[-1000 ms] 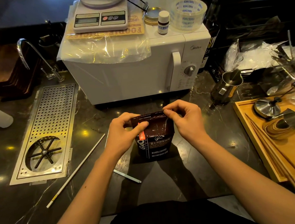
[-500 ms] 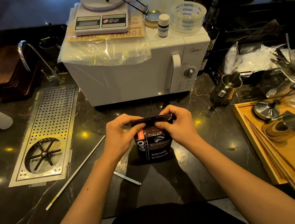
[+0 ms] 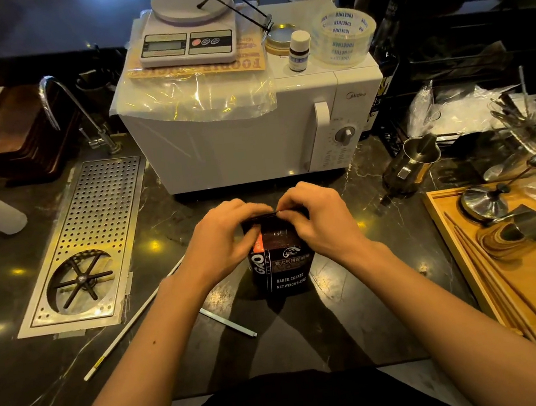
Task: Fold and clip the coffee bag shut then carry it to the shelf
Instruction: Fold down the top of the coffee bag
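Note:
A dark coffee bag [image 3: 283, 268] with white lettering stands upright on the black counter, in front of the white microwave. Its top is folded down toward me into a flat band. My left hand [image 3: 223, 238] pinches the folded top from the left side, fingers curled over it. My right hand [image 3: 319, 221] grips the same fold from the right, thumb and fingertips meeting near the middle. A short white clip bar [image 3: 229, 322] lies on the counter just below my left forearm. A long thin white rod [image 3: 129, 324] lies slantwise to its left.
The white microwave [image 3: 252, 137] stands close behind the bag with a scale [image 3: 187, 37] and a tape roll [image 3: 344, 36] on top. A perforated metal drain tray [image 3: 86, 245] sits at left. A steel pitcher [image 3: 414, 164] and a wooden tray [image 3: 521, 273] with tools are at right.
The open top of the bag was held up and spread a second ago. Both hands have since rolled it down toward me, and the fold now sits lower and tighter.

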Demonstrator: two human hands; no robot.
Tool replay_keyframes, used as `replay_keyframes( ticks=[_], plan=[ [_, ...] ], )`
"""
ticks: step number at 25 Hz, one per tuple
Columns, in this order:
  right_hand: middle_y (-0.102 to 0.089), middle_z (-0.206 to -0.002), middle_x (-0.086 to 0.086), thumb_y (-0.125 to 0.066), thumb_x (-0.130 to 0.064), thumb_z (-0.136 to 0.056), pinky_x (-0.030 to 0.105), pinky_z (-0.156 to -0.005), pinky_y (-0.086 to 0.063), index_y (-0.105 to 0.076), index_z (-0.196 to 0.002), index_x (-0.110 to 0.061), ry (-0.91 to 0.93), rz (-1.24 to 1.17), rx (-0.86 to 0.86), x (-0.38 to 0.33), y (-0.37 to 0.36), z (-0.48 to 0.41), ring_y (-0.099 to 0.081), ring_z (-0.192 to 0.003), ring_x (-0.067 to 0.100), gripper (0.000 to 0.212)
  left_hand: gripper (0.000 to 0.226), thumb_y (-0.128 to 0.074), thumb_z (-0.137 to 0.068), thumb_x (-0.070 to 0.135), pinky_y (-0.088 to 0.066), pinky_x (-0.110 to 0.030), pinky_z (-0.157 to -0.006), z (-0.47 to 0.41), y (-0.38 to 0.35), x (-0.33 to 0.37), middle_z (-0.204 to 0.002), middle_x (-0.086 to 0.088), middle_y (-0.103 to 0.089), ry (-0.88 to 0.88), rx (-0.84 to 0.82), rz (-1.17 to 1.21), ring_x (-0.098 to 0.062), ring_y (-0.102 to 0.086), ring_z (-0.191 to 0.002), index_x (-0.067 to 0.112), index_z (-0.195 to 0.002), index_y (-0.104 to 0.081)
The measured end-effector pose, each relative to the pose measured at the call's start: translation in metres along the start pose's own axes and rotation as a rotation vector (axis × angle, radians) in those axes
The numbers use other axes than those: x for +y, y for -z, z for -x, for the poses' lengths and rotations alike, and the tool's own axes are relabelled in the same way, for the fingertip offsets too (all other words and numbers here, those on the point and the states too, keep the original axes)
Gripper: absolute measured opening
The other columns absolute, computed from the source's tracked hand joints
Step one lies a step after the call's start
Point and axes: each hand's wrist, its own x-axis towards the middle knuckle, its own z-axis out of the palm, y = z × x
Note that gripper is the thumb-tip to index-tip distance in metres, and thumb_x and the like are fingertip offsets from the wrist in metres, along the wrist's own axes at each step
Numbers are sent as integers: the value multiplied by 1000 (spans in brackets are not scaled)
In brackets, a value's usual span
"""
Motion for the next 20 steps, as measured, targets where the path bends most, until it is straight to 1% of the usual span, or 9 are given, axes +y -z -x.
replay_keyframes(
  ticks=[2, 3, 5, 7, 9, 12, 15, 17, 20],
  plan=[
    [-63, -79, -1, -66, -12, -82, 46, -67, -52, -67, -82, -14, 17, 25, 30, 0, -4, 2, -59, -76, 17, 2, 22, -59, -88, 31, -53, -40, -78, -2, -3, 4, -101, 7, -63, -12, 23, -37, -12, -59, -95, 25, -108, -66],
    [-63, -79, 0, -66, -11, -82, 46, -66, -51, -66, -80, -13, 26, 26, 40, -1, -5, 3, -59, -76, 18, 2, 19, -59, -88, 33, -53, -41, -75, -3, -5, 5, -96, 7, -63, -13, 45, -38, -12, -58, -91, 23, -102, -68],
    [-63, -78, 0, -67, -11, -81, 46, -66, -51, -66, -79, -12, 43, 24, 42, -1, -5, 3, -59, -75, 18, 2, 15, -62, -87, 31, -52, -43, -67, -7, -7, 6, -84, 5, -64, -18, 86, -21, -14, -59, -80, 19, -90, -70],
    [-65, -79, -2, -68, -16, -82, 42, -67, -52, -69, -81, -15, 46, 17, 18, 3, 0, 1, -61, -76, 16, 2, 12, -67, -84, 26, -51, -45, -64, -11, -7, 4, -77, 2, -64, -19, 112, 9, -17, -60, -74, 14, -83, -72],
    [-67, -78, -4, -72, -21, -82, 33, -67, -52, -71, -82, -15, 13, -8, 17, 9, 5, 0, -62, -74, 11, 6, 10, -73, -80, 21, -51, -44, -63, -14, -6, 3, -75, -1, -66, -10, 130, 34, -18, -61, -72, 12, -81, -74],
    [-68, -73, -2, -76, -15, -78, 25, -65, -47, -73, -77, -13, -44, -77, 69, 15, 10, 2, -60, -69, 9, 4, 9, -80, -75, 16, -53, -40, -65, -16, -6, 4, -73, -2, -69, 10, 154, 90, -15, -63, -70, 9, -78, -75],
    [-70, -75, 0, -75, -11, -79, 22, -66, -48, -73, -78, -13, -48, -84, 45, 15, 10, 1, -62, -71, 10, 3, 15, -84, -71, 22, -53, -37, -64, -16, -3, 1, -71, -1, -69, 30, 173, 87, -15, -64, -69, 11, -73, -73],
    [-71, -80, 0, -72, -8, -82, 19, -70, -48, -74, -84, -13, -48, -78, 6, 16, 13, -2, -63, -77, 9, 5, 19, -84, -70, 26, -52, -35, -61, -16, 0, -2, -68, -1, -67, 41, 198, 64, -16, -62, -67, 12, -69, -71],
    [-73, -85, 0, -70, -6, -83, 22, -77, -52, -75, -90, -13, -52, -43, 5, 19, 15, -2, -66, -83, 12, 11, 16, -81, -75, 23, -51, -31, -62, -16, 2, -5, -71, -1, -67, 14, 178, 67, -14, -61, -69, 11, -72, -71]
  ],
)
